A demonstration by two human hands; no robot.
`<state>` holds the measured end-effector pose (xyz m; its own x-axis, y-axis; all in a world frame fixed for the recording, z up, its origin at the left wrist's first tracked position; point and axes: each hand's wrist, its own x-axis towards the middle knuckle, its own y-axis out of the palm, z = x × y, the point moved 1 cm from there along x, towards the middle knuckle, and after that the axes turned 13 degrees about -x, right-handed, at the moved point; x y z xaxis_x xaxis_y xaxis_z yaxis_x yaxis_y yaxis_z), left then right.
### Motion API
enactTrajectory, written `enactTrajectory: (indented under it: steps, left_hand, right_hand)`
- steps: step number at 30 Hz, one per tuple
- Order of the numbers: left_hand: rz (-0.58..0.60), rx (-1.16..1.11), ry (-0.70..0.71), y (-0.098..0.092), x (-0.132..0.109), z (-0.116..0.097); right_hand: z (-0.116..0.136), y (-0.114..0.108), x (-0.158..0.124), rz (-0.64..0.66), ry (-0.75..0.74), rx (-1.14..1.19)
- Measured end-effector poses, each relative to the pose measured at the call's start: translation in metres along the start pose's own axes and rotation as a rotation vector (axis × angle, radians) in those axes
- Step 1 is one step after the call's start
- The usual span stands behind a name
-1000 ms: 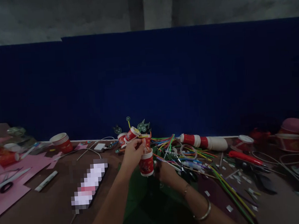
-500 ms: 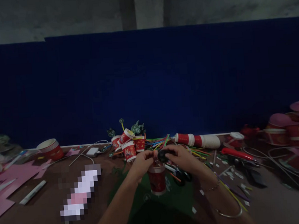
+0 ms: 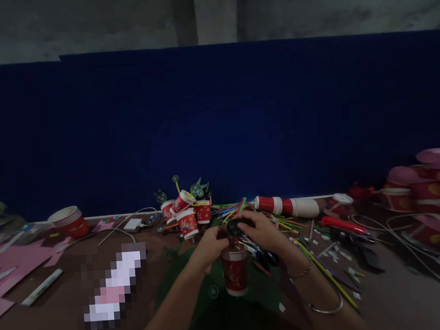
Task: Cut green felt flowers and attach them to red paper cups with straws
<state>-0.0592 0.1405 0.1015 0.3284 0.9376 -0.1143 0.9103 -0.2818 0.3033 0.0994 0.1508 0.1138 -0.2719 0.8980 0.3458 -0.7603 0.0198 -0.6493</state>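
My left hand [image 3: 207, 247] grips the rim of a small red paper cup [image 3: 235, 272], held above a dark green sheet [image 3: 199, 292]. My right hand [image 3: 260, 231] pinches a small dark round piece [image 3: 233, 228] over the cup's mouth. Both hands are closed, their fingertips almost meeting. Just behind them stands a cluster of red cups [image 3: 187, 212] with green cut-outs on sticks.
Coloured straws [image 3: 241, 208] and a lying stack of red cups [image 3: 286, 206] lie behind. Red-handled tool [image 3: 340, 224] and paper scraps are at the right, pink bowls [image 3: 424, 181] far right. A blurred phone [image 3: 113, 288], a marker [image 3: 42, 287] and pink paper [image 3: 11, 260] are at the left.
A second ago my left hand was at the cluster of cups with a cup below it. One cup now stands by the cluster; both hands have come together over the held cup.
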Motion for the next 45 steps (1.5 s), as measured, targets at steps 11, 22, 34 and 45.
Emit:
enactTrajectory:
  steps: [11, 22, 34, 45]
  left_hand:
    - [0.000, -0.018, -0.004, -0.001, 0.001, 0.001]
    - [-0.049, 0.020, 0.011, 0.005, -0.004, -0.004]
    - [-0.109, 0.123, 0.073, -0.005, 0.005, 0.007]
    - [-0.094, 0.060, 0.026, -0.003, 0.004, 0.006]
  right_hand:
    - [0.000, 0.001, 0.001, -0.013, -0.008, -0.009]
    - [0.002, 0.002, 0.000, -0.029, -0.015, -0.025]
    - [0.005, 0.005, 0.000, -0.032, -0.026, 0.054]
    - [0.008, 0.007, 0.000, -0.055, 0.014, 0.091]
